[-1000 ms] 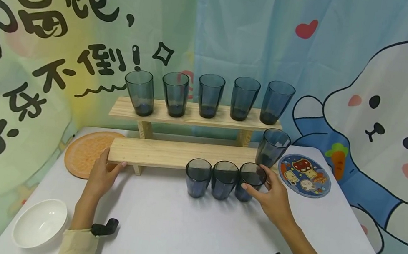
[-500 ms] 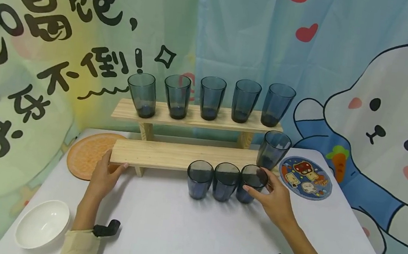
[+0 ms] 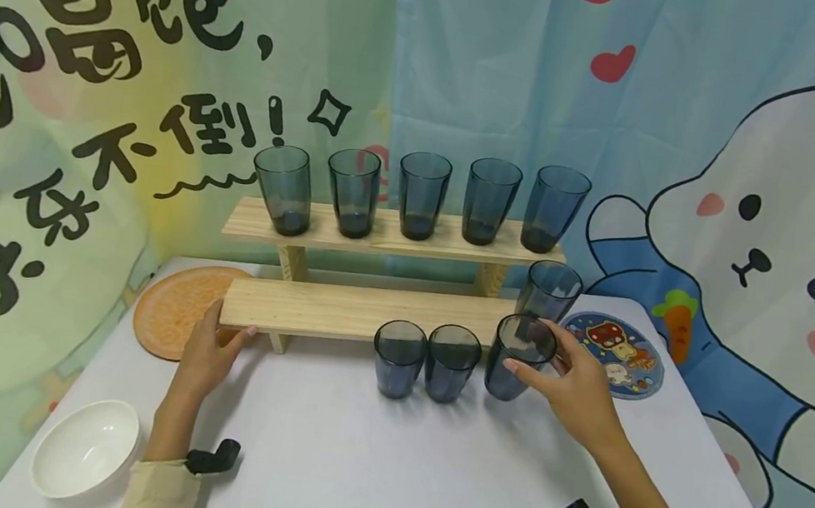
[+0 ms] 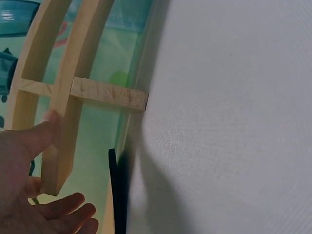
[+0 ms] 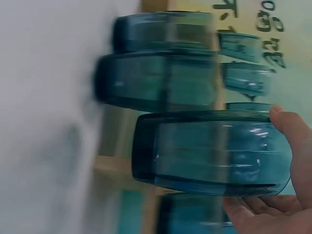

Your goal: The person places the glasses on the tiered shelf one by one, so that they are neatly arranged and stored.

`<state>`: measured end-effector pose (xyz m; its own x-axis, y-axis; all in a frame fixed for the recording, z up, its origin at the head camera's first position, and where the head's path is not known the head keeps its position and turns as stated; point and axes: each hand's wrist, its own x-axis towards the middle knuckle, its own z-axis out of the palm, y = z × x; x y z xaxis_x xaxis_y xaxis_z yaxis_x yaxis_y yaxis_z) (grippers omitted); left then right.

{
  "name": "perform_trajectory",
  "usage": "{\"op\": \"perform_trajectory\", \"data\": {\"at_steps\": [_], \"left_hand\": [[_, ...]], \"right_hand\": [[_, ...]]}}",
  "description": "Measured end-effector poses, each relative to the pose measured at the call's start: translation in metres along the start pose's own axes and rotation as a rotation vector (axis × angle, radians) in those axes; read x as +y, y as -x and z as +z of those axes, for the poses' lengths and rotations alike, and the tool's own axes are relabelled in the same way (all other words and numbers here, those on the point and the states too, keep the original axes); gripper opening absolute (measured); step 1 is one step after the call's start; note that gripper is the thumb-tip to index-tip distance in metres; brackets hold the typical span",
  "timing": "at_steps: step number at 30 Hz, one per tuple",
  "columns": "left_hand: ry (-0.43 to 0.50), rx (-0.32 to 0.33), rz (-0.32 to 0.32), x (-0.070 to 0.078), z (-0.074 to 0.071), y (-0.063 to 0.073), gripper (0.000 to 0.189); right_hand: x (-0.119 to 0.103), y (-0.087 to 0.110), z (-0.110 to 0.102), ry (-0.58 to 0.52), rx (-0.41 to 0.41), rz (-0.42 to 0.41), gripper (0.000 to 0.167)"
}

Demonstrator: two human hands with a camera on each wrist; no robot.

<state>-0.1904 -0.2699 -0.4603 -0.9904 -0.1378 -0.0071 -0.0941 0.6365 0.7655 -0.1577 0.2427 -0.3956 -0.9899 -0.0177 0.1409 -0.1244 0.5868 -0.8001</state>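
Observation:
My right hand (image 3: 580, 391) grips a dark blue tinted drinking glass (image 3: 510, 379) near its rim, thumb on one side and fingers on the other. In the right wrist view this glass (image 5: 209, 151) stands apart from two matching glasses beside it. Those two, a left glass (image 3: 398, 362) and a right glass (image 3: 451, 368), stand on the table before the lower plank. My left hand (image 3: 207, 353) holds the left end of the two-tier wooden shelf's lower plank (image 3: 340, 313). In the left wrist view the thumb (image 4: 46, 129) lies on the plank, with fingers at its end.
Several like glasses line the upper plank (image 3: 379, 241). One more glass (image 3: 553, 289) stands at the lower plank's right end, behind the held one. An orange round mat (image 3: 174, 311) lies left, a blue patterned mat (image 3: 618, 353) right. A white bowl (image 3: 86, 450) sits front left.
My right hand has moved the gripped glass to the right and slightly up, opening a gap from the two others. My left hand stays at the plank's end.

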Motion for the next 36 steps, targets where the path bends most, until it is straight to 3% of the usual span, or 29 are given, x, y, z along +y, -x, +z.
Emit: {"op": "perform_trajectory", "data": {"at_steps": [9, 14, 18, 25, 36], "left_hand": [[0.008, 0.009, 0.003, -0.002, -0.002, 0.002, 0.089], [0.007, 0.012, 0.007, -0.003, -0.002, 0.003, 0.089], [0.004, 0.009, 0.007, -0.005, -0.001, 0.003, 0.088], [0.000, 0.014, 0.016, -0.005, -0.001, 0.003, 0.088], [-0.005, 0.016, 0.026, -0.001, 0.000, 0.001, 0.086]], "right_hand": [[-0.044, -0.015, -0.025, 0.018, 0.054, -0.131, 0.087], [-0.063, -0.033, -0.026, -0.042, 0.033, -0.135, 0.086], [-0.070, -0.051, -0.016, -0.089, 0.002, -0.106, 0.091], [-0.070, -0.076, 0.012, -0.078, -0.025, -0.063, 0.098], [-0.064, -0.097, 0.042, -0.089, -0.018, -0.061, 0.095]]}}
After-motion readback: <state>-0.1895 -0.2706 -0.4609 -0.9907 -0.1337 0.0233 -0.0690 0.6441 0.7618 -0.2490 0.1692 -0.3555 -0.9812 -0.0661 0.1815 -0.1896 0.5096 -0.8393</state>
